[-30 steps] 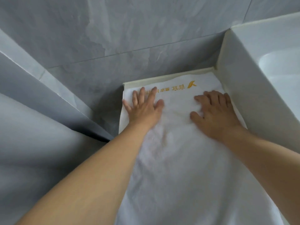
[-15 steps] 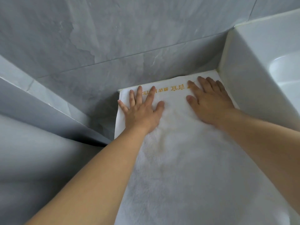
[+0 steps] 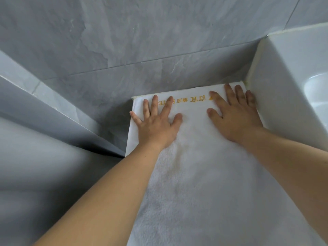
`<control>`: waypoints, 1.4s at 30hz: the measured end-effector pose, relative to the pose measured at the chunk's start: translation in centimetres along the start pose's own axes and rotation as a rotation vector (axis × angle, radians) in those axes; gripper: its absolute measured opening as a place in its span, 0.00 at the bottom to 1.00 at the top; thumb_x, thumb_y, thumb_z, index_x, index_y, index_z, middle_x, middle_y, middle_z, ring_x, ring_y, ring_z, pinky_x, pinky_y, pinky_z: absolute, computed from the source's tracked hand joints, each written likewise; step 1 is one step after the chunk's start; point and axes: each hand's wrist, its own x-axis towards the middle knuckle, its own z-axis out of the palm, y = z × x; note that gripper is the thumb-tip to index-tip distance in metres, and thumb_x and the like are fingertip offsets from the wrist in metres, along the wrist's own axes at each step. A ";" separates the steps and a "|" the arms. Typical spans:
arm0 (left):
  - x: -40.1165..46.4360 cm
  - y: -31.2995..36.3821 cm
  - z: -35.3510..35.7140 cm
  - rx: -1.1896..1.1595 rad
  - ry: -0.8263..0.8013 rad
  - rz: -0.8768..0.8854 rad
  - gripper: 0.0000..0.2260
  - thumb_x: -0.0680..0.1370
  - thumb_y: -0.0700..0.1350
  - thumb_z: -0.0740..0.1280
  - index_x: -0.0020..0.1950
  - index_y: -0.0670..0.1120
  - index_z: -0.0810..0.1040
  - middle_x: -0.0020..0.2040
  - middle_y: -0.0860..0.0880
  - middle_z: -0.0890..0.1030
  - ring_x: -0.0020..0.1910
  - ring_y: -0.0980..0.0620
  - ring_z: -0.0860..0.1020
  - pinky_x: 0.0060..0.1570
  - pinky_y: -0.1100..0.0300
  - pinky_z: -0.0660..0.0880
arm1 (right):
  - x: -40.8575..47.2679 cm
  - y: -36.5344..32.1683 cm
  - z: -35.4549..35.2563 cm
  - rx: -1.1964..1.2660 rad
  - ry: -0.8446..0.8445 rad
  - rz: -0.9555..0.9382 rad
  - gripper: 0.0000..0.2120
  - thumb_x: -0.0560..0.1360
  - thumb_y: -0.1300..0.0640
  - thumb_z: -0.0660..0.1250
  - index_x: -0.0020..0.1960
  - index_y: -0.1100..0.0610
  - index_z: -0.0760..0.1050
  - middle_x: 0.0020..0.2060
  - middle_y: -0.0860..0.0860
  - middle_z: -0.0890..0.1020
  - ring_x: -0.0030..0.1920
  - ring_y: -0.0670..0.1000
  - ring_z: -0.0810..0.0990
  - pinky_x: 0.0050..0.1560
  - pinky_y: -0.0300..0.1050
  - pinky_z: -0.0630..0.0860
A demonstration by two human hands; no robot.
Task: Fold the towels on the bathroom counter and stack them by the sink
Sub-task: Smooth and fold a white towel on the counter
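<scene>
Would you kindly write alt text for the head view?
Both the left hand and right hand press flat on a white towel with yellow lettering, spread between a grey tiled wall and a white sink.

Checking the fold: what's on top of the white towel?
Both hands lie flat on the white towel: left hand, right hand. Its yellow lettering is partly covered by fingers.
</scene>
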 end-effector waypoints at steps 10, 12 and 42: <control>0.0 0.2 -0.3 -0.011 -0.011 0.025 0.29 0.77 0.69 0.39 0.77 0.67 0.39 0.81 0.53 0.39 0.79 0.48 0.34 0.70 0.32 0.32 | -0.2 -0.2 -0.4 0.005 0.013 0.068 0.33 0.79 0.37 0.45 0.80 0.50 0.45 0.79 0.53 0.46 0.78 0.56 0.43 0.76 0.56 0.39; 0.0 0.0 0.0 -0.005 0.001 0.031 0.30 0.76 0.70 0.38 0.77 0.67 0.39 0.81 0.52 0.39 0.79 0.47 0.33 0.70 0.32 0.30 | -0.1 -0.1 -0.3 -0.003 0.007 0.070 0.34 0.78 0.38 0.45 0.80 0.52 0.45 0.79 0.54 0.46 0.78 0.56 0.44 0.76 0.55 0.39; -0.1 -2.7 -1.9 0.088 -0.007 -0.110 0.32 0.81 0.61 0.41 0.82 0.48 0.43 0.81 0.49 0.39 0.79 0.49 0.35 0.75 0.41 0.33 | -0.1 -0.4 -0.9 -0.009 -0.020 -0.043 0.29 0.80 0.40 0.45 0.79 0.45 0.47 0.79 0.54 0.47 0.78 0.58 0.45 0.76 0.56 0.40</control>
